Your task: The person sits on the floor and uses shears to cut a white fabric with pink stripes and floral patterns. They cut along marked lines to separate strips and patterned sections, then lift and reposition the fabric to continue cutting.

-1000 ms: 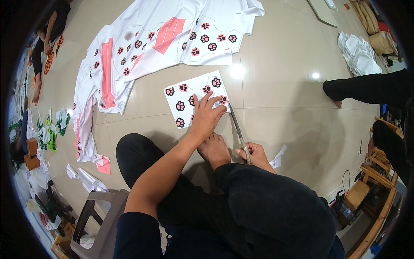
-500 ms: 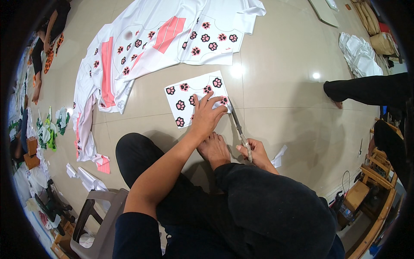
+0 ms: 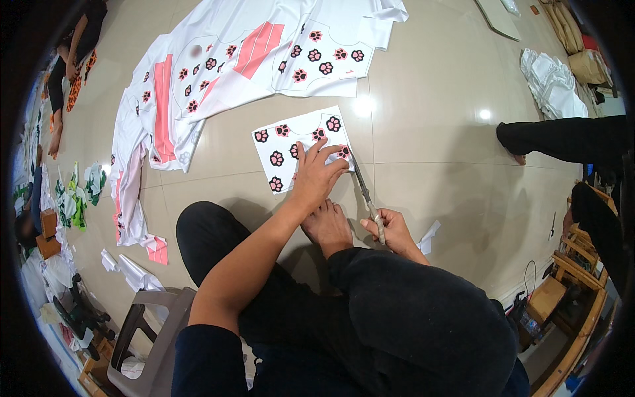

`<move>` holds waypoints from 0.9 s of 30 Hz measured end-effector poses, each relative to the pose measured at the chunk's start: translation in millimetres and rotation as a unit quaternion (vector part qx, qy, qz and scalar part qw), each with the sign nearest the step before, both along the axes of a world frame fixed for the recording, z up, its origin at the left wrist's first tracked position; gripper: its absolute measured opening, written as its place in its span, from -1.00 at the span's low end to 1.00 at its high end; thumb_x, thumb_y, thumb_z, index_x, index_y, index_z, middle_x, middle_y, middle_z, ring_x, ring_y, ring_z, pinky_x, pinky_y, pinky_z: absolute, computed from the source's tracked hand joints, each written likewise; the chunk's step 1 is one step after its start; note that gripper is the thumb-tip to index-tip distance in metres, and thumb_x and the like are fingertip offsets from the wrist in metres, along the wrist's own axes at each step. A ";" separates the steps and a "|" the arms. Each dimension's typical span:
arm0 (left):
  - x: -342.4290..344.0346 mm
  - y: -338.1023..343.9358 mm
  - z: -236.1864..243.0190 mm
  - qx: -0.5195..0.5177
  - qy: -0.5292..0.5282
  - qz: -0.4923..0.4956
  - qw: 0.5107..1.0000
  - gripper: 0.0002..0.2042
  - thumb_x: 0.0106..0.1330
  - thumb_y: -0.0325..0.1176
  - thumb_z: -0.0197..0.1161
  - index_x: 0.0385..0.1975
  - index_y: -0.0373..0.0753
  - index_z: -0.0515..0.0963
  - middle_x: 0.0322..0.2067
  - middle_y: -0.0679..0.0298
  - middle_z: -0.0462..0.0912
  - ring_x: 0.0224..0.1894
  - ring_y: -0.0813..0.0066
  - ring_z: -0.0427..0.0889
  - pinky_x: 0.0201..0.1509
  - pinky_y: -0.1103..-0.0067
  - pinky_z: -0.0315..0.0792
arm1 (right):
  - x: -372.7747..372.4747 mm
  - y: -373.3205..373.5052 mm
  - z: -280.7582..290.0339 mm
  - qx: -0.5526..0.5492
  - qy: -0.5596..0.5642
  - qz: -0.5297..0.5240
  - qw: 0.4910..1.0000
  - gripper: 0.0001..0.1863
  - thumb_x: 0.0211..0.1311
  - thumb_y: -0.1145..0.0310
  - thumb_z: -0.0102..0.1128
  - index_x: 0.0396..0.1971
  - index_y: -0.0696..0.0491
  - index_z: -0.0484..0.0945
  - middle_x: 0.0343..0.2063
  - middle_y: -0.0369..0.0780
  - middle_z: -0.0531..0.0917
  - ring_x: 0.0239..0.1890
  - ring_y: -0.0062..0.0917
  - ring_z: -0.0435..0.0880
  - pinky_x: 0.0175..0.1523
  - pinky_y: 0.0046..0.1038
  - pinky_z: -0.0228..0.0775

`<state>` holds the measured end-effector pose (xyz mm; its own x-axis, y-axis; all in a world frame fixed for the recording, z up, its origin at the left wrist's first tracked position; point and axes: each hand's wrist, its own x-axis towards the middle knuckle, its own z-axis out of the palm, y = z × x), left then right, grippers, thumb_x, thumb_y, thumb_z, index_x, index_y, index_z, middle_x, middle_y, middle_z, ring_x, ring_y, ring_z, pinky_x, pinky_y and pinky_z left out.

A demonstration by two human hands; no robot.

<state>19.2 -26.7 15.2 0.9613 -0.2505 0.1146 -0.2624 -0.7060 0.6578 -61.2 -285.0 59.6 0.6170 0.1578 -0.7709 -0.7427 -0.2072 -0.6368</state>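
A white fabric piece (image 3: 305, 124) printed with black and pink paw prints lies on the tiled floor in front of my feet. My left hand (image 3: 316, 175) rests on it with the fingers spread, covering some of the prints. In my right hand (image 3: 397, 233) is a pair of metal scissors (image 3: 364, 188) with worn, pale handles. Their blades reach up to the right edge of the fabric, close to my left fingertips; how far they are parted is hard to see. My bare foot (image 3: 329, 228) is between my hands, just below the piece.
A large white printed cloth (image 3: 231, 66) with pink stripes spreads beyond the piece. White scraps lie by a grey plastic stool (image 3: 159, 331), and another scrap (image 3: 428, 237) is right of my right hand. Another person's leg (image 3: 562, 142) reaches in from the right, near crumpled white fabric (image 3: 552, 83).
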 end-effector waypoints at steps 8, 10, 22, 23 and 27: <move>-0.4 -0.4 -2.0 -0.004 -0.001 -0.002 1.000 -0.88 0.41 -0.34 0.45 -0.11 0.00 0.75 0.30 0.35 0.63 0.55 -0.03 0.34 0.59 -0.44 -0.05 | -5.6 -2.7 0.6 0.005 0.000 -0.004 1.000 -0.67 0.35 0.20 0.62 -0.39 0.08 0.64 -0.52 -0.40 0.62 -0.51 -0.76 0.45 -0.40 -0.59 0.26; -1.0 -0.2 -1.6 -0.004 0.001 -0.001 1.000 -0.88 0.41 -0.34 0.45 -0.11 0.00 0.75 0.30 0.35 0.63 0.56 -0.03 0.34 0.58 -0.44 -0.05 | -5.9 -0.9 1.8 0.005 0.002 -0.005 1.000 -0.67 0.35 0.21 0.62 -0.40 0.07 0.64 -0.52 -0.40 0.62 -0.51 -0.76 0.44 -0.40 -0.59 0.26; -0.9 -0.1 -1.0 0.003 0.006 -0.003 1.000 -0.88 0.41 -0.33 0.45 -0.12 0.01 0.75 0.30 0.36 0.63 0.55 -0.02 0.34 0.59 -0.45 -0.04 | -12.6 -4.8 -3.6 0.008 0.004 -0.008 1.000 -0.69 0.35 0.24 0.61 -0.41 0.07 0.63 -0.53 -0.42 0.61 -0.52 -0.77 0.42 -0.41 -0.59 0.24; -0.6 -0.3 -1.3 0.003 0.003 -0.003 1.000 -0.88 0.41 -0.33 0.45 -0.12 0.01 0.75 0.30 0.37 0.63 0.55 -0.02 0.34 0.59 -0.45 -0.04 | -13.9 -5.7 -5.5 0.009 0.001 -0.008 1.000 -0.69 0.35 0.24 0.61 -0.41 0.07 0.63 -0.53 -0.42 0.61 -0.52 -0.77 0.43 -0.41 -0.59 0.24; -1.7 0.1 -3.0 0.001 0.001 -0.001 1.000 -0.89 0.40 -0.33 0.45 -0.12 0.01 0.75 0.30 0.38 0.62 0.55 -0.01 0.34 0.59 -0.45 -0.04 | -13.1 -3.0 0.4 -0.010 -0.007 0.004 1.000 -0.69 0.35 0.23 0.61 -0.37 0.10 0.65 -0.53 -0.41 0.61 -0.51 -0.78 0.45 -0.41 -0.59 0.26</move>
